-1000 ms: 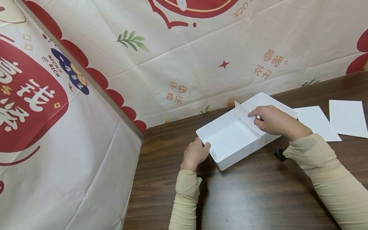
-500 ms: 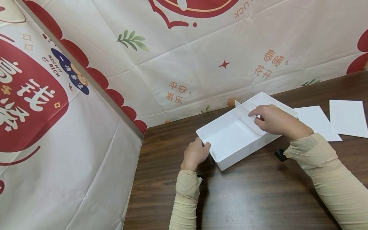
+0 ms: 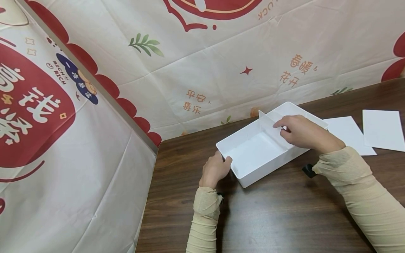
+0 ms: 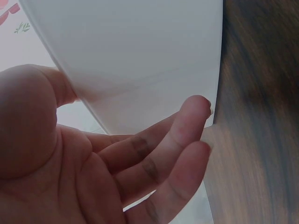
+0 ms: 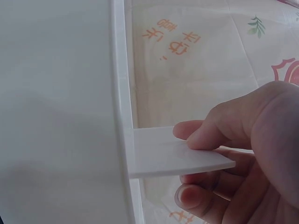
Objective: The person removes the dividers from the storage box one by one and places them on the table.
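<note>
A shallow white rectangular box (image 3: 269, 170) stands on the dark wooden table, angled up to the right. Across its inside runs a thin white divider (image 3: 267, 125), whose far corner sticks up above the rim. My left hand (image 3: 215, 170) holds the box's left end. In the left wrist view its thumb hooks over the rim while the fingers (image 4: 187, 123) lie along the outer wall (image 4: 140, 46). With thumb and fingers, my right hand (image 3: 300, 131) pinches the divider's upper edge; the right wrist view shows the white divider (image 5: 163, 156) between them, projecting past the box rim.
Two flat white rectangular panels, one nearer the box (image 3: 348, 135) and one farther right (image 3: 383, 130), lie overlapping on the table (image 3: 262, 218). Behind the table hangs a printed white cloth (image 3: 202, 63); another printed cloth (image 3: 104, 168) borders the left side.
</note>
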Demonstrator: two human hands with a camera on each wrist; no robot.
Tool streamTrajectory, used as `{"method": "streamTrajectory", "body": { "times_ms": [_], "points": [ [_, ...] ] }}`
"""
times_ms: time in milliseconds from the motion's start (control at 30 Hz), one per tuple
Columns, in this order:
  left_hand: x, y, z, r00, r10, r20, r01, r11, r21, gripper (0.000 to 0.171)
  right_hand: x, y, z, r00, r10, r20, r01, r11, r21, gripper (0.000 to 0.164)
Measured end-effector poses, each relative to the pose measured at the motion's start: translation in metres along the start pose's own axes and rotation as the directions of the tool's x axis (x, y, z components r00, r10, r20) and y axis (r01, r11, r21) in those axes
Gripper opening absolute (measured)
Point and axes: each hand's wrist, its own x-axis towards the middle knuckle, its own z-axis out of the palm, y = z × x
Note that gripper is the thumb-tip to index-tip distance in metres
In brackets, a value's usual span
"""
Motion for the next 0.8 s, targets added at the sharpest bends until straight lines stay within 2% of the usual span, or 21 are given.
{"method": "streamTrajectory", "body": {
  "times_ms": [800],
  "points": [
    [0.0011, -0.0002, 0.0014, 1.000, 0.003, -0.005, -0.003, 1.000, 0.007, 0.053, 0.0002, 0.0011, -0.0001, 1.000, -0.006, -0.013, 0.006, 1.000, -0.001, 0.029]
  ]
}}
